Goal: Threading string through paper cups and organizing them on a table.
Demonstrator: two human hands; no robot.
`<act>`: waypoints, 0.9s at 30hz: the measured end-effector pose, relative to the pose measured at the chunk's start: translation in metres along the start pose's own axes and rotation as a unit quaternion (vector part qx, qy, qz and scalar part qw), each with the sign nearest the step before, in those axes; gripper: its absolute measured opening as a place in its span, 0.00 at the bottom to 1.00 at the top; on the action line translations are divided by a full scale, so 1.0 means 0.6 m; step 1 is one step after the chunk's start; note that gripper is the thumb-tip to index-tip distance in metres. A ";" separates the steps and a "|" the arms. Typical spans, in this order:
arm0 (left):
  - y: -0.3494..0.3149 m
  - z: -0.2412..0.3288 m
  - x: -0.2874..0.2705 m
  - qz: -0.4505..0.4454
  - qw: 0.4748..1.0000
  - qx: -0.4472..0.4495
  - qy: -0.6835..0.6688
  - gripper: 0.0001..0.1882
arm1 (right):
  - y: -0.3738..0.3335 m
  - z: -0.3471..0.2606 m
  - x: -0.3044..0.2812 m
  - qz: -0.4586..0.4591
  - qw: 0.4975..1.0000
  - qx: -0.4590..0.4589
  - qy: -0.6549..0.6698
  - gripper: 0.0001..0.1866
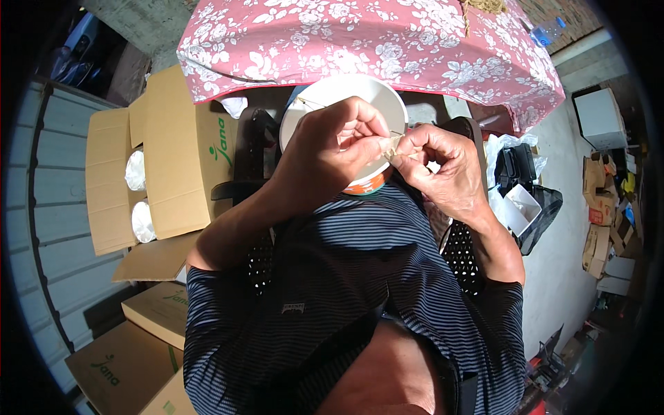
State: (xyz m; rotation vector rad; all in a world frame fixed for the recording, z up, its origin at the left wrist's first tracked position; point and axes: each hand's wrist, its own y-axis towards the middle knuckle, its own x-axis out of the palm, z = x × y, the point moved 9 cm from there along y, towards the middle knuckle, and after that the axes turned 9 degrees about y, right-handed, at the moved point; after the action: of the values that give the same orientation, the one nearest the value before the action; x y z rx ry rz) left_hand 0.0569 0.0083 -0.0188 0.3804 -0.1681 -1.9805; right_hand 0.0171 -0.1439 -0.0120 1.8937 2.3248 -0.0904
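My left hand and my right hand meet close together in front of my chest. Between their fingertips they pinch a small tan piece of string or fibre. A thin strand runs from it over a white paper bowl, which sits under my hands with an orange and green band at its lower edge. Both hands have their fingers closed on the tan piece. My dark striped shirt fills the lower middle.
A table under a pink flowered cloth stands just ahead. An open cardboard box holding white stacked items is at the left, with more boxes at the lower left. Bags and cardboard clutter lie at the right.
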 end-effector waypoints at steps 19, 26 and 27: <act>0.000 -0.031 0.038 -0.255 0.948 -0.153 -0.115 0.10 | 0.009 -0.004 0.004 0.034 0.998 0.001 0.048 0.01; 0.008 -0.046 0.034 -0.218 0.953 -0.164 -0.134 0.13 | 0.005 -0.042 0.003 0.023 0.977 -0.145 -0.152 0.06; 0.009 -0.039 0.033 -0.216 0.956 -0.157 -0.121 0.13 | 0.006 -0.042 0.002 0.023 0.977 -0.145 -0.152 0.06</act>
State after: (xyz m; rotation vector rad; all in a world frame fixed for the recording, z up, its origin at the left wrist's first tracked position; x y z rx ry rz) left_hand 0.0617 -0.0106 -0.0432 -0.0422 0.0846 -2.4363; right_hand 0.0183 -0.1388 0.0132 1.6591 1.9715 -0.0318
